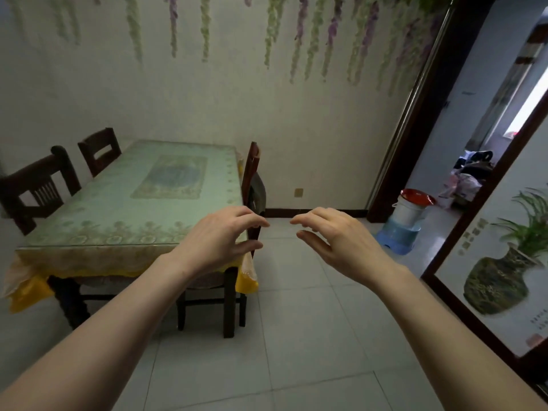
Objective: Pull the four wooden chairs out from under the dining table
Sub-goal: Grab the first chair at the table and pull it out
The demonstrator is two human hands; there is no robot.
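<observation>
A dining table (pixel 124 232) under a pale green lace cloth with a yellow underskirt stands against the back wall. Two dark wooden chairs are tucked in on its left side, the near one (pixel 38 185) and the far one (pixel 99 149). On the right side a far chair (pixel 252 167) shows its back edge-on, and a near chair (pixel 228 304) sits under the table's front right corner, its back mostly hidden by my left hand (pixel 219 235). Both hands reach forward with fingers apart and curled. My right hand (pixel 341 238) hovers over the floor, holding nothing.
Pale floor tiles (pixel 296 336) stretch in front of and right of the table. A white bucket with a red lid on a blue stool (pixel 406 221) stands by the doorway at right. A framed vase picture (pixel 504 262) leans along the right wall.
</observation>
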